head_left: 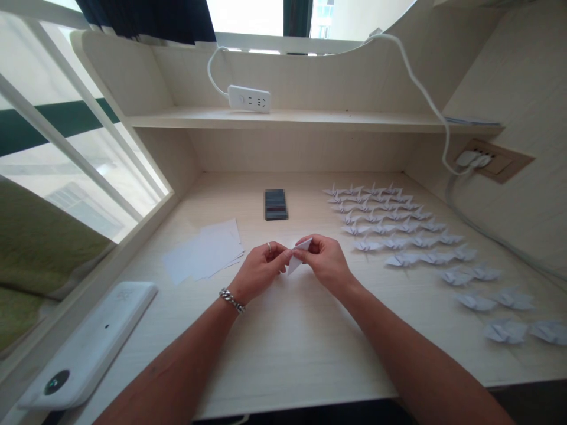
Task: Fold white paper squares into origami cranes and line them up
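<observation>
- You get your strongest light from the window pane [248, 16] at the top, glaring to near-blank white.
- The desk [266, 360] before you is softly bright, with faint, soft-edged shading near your left hand [261, 267] and right hand [328, 262].
- Your loose sheets [208, 249] look washed out.
- Coarse pixel blocks obscure the dark object [275, 205] ahead of you.
- Wide-angle distortion stretches your outer view; the lower-right paper cranes [505, 331] look smeared.

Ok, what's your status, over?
Left hand, right hand: both pinching paper. Paper folded, pointed. Sheets left, cranes right, both clear of the hands.
</observation>
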`<state>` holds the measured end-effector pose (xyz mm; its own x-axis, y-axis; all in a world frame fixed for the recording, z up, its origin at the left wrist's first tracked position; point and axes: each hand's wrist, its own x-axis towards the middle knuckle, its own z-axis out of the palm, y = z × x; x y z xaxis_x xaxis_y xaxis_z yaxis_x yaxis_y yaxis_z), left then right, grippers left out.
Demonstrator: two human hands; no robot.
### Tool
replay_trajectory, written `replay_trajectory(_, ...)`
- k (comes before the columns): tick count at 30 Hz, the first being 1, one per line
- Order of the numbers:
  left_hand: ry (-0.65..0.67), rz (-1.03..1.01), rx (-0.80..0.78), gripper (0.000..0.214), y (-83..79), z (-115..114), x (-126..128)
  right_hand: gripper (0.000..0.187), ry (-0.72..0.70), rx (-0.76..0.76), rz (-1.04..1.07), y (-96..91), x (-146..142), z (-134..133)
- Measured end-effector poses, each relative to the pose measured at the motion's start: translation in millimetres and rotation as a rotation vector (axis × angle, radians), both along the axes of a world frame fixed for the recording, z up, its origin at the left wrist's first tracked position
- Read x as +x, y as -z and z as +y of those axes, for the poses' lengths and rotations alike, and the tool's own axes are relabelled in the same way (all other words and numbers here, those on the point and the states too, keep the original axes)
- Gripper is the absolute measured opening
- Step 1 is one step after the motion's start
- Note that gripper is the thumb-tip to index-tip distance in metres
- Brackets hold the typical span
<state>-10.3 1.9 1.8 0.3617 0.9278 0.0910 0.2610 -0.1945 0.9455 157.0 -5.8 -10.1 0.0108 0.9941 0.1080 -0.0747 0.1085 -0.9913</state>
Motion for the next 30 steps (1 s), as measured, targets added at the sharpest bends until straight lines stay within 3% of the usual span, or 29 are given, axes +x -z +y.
replay_trajectory(4, 0.009, -0.028, -0.010, 0.029, -1.5, -3.7, 4.3, 0.026, -0.032, 0.008, -0.048, -0.3, 0.0, -1.1)
replay_trajectory(10, -0.090, -0.059, -0.015, 0.024, -1.6, -1.9, 2.3, 0.033, -0.093, -0.108, 0.042, 0.7, -0.8, 0.6)
replay_trajectory(17, -0.066, -0.020, -0.043, 0.025, 1.5, -1.8, 2.8, 0.035, -0.140, -0.075, 0.001, 3.6, -1.3, 0.0)
replay_trajectory(23, -0.062, 0.099, -0.010, 0.022, -4.7, -3.5, 3.2, 0.028, -0.016, -0.043, -0.065, 3.1, -1.2, 0.4)
replay_trajectory(30, -0.086, 0.125, 0.032, 0.021, -5.7, -5.5, 3.7, 0.035, 0.049, -0.053, -0.024, 2.3, -4.5, -1.8)
